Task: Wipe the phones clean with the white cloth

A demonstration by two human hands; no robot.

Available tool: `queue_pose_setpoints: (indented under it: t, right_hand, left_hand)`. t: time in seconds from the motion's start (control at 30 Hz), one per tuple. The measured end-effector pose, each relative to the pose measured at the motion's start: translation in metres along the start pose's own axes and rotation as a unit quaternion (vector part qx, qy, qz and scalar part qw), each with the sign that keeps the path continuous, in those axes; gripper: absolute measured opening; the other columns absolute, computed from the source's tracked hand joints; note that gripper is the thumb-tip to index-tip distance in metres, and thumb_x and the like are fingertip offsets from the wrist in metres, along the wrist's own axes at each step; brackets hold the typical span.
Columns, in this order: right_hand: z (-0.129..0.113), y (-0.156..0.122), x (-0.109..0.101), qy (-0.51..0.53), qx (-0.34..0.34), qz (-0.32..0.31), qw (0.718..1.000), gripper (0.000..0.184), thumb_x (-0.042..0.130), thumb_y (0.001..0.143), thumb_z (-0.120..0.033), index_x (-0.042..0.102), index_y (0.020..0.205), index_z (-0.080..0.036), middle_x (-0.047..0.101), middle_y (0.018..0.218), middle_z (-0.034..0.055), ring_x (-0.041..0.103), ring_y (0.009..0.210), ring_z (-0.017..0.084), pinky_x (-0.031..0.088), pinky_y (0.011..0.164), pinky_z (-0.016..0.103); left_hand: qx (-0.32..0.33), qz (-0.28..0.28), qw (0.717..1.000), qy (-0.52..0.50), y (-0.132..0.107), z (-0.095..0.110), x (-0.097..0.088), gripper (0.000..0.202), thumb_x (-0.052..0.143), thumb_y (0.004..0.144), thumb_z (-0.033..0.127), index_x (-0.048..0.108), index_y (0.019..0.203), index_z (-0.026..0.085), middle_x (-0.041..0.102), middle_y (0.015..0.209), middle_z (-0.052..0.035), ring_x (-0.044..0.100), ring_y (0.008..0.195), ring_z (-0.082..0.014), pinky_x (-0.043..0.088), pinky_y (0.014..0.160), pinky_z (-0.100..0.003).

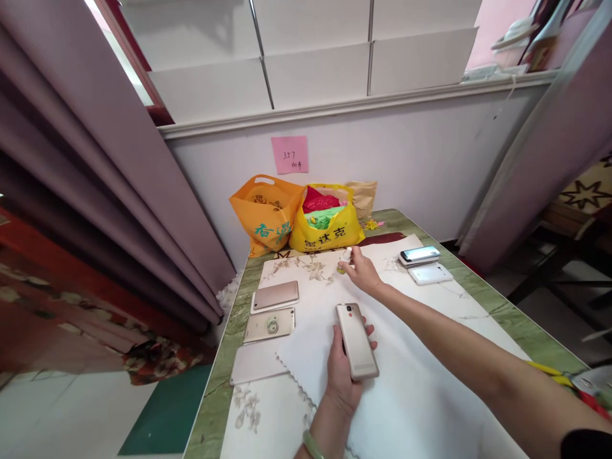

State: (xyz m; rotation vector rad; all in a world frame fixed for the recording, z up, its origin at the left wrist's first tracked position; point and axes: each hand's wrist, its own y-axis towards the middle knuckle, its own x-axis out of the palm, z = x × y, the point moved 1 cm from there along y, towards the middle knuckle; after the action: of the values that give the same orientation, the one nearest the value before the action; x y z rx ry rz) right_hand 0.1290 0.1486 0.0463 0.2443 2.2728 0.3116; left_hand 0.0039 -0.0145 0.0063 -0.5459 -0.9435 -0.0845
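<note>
My left hand (342, 370) is wrapped round a gold smartphone (358, 344), its back with camera and round sensor facing up. Farther off, my right hand (364, 271) grips a small bottle (342, 266) with a white top and yellowish lower part; the fingers partly hide it. Beneath both hands lies a pale cloth (406, 376) with a scalloped edge. Left of the cloth are a rose-gold phone (277, 295), a gold phone with a ring holder (270, 324) and a pale flat phone-like slab (258, 362).
An orange bag (268, 210) and a full yellow bag (327, 236) stand at the table's back, beside a brown paper bag (363, 197). Right of my arm are a blue-tinted phone (421, 255) and a white phone (430, 274). Curtains (119, 159) hang on the left.
</note>
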Motion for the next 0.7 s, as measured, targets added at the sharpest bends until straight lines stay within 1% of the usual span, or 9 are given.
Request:
queue_pose_setpoints:
  t: [0.1, 0.2, 0.33, 0.43, 0.5, 0.57, 0.63, 0.67, 0.7]
  right_hand:
    - [0.000, 0.029, 0.030, -0.038, 0.013, -0.028, 0.999, 0.026, 0.056, 0.088, -0.034, 0.044, 0.107, -0.020, 0.068, 0.094, 0.0089, 0.064, 0.085, 0.024, 0.039, 0.070, 0.028]
    - [0.000, 0.046, 0.050, -0.048, 0.026, -0.042, 0.998, 0.027, 0.057, 0.088, -0.031, 0.046, 0.109, -0.018, 0.068, 0.097, 0.0126, 0.064, 0.088, 0.027, 0.039, 0.071, 0.030]
    - [0.004, 0.054, 0.065, -0.053, 0.047, -0.056, 0.996, 0.030, 0.057, 0.088, -0.028, 0.048, 0.113, -0.015, 0.069, 0.098, 0.0158, 0.065, 0.091, 0.029, 0.041, 0.074, 0.032]
    - [0.006, 0.054, 0.065, -0.044, 0.046, -0.061, 0.996, 0.039, 0.060, 0.087, -0.031, 0.047, 0.121, -0.015, 0.069, 0.104, 0.0149, 0.065, 0.097, 0.028, 0.044, 0.080, 0.033]
    - [0.005, 0.050, 0.056, -0.019, 0.035, -0.049, 0.998, 0.050, 0.063, 0.085, -0.035, 0.044, 0.128, -0.017, 0.066, 0.116, 0.0141, 0.063, 0.105, 0.026, 0.046, 0.086, 0.034]
    - [0.007, 0.038, 0.036, 0.041, 0.014, -0.010, 0.999, 0.057, 0.062, 0.085, -0.039, 0.041, 0.134, -0.019, 0.061, 0.127, 0.0139, 0.060, 0.111, 0.024, 0.047, 0.089, 0.035]
    - [0.015, 0.017, 0.004, 0.114, -0.006, 0.043, 0.992, 0.054, 0.056, 0.088, -0.043, 0.043, 0.135, -0.019, 0.061, 0.127, 0.0135, 0.061, 0.111, 0.023, 0.051, 0.086, 0.035]
    - [0.023, 0.003, -0.016, 0.122, -0.014, 0.052, 0.991, 0.053, 0.055, 0.088, -0.046, 0.045, 0.134, -0.020, 0.061, 0.126, 0.0129, 0.061, 0.110, 0.023, 0.052, 0.084, 0.035]
    - [0.033, -0.014, -0.037, 0.106, -0.013, 0.054, 0.993, 0.051, 0.054, 0.088, -0.049, 0.050, 0.130, -0.021, 0.062, 0.124, 0.0121, 0.062, 0.108, 0.024, 0.054, 0.081, 0.035]
  left_hand:
    - [0.000, 0.000, 1.000, 0.001, 0.001, -0.001, -0.002, 0.056, 0.052, 0.088, 0.054, 0.058, 0.128, 0.015, 0.059, 0.132, -0.0152, 0.059, 0.116, -0.0295, 0.055, 0.082, -0.035]
    - [0.002, -0.008, 1.000, -0.005, 0.001, -0.001, -0.002, 0.058, 0.052, 0.088, 0.055, 0.058, 0.129, 0.014, 0.059, 0.131, -0.0162, 0.059, 0.116, -0.0298, 0.055, 0.082, -0.035]
    - [0.004, -0.012, 1.000, -0.005, 0.000, 0.000, -0.002, 0.057, 0.051, 0.088, 0.056, 0.060, 0.126, 0.014, 0.060, 0.130, -0.0160, 0.061, 0.112, -0.0285, 0.054, 0.080, -0.034]
    - [0.005, -0.010, 1.000, -0.001, 0.000, 0.000, -0.002, 0.057, 0.050, 0.088, 0.056, 0.061, 0.126, 0.014, 0.060, 0.130, -0.0158, 0.062, 0.110, -0.0280, 0.054, 0.080, -0.035]
    - [0.005, -0.009, 1.000, 0.000, 0.000, 0.000, -0.002, 0.058, 0.050, 0.088, 0.057, 0.061, 0.125, 0.013, 0.060, 0.130, -0.0162, 0.061, 0.111, -0.0284, 0.053, 0.080, -0.035]
    - [0.006, -0.008, 1.000, -0.001, 0.000, 0.000, -0.002, 0.058, 0.049, 0.089, 0.057, 0.061, 0.124, 0.013, 0.060, 0.130, -0.0164, 0.061, 0.111, -0.0285, 0.053, 0.080, -0.035]
    - [0.002, -0.009, 1.000, 0.002, 0.001, 0.000, -0.002, 0.058, 0.049, 0.089, 0.057, 0.061, 0.125, 0.013, 0.061, 0.129, -0.0159, 0.063, 0.109, -0.0275, 0.054, 0.080, -0.034]
    - [-0.002, -0.009, 1.000, 0.006, 0.002, 0.000, -0.003, 0.058, 0.050, 0.088, 0.057, 0.061, 0.125, 0.013, 0.061, 0.128, -0.0157, 0.064, 0.105, -0.0263, 0.054, 0.080, -0.033]
    - [-0.008, -0.010, 1.000, 0.012, 0.002, 0.000, -0.003, 0.059, 0.050, 0.088, 0.057, 0.061, 0.126, 0.013, 0.062, 0.127, -0.0155, 0.066, 0.101, -0.0249, 0.054, 0.079, -0.032]
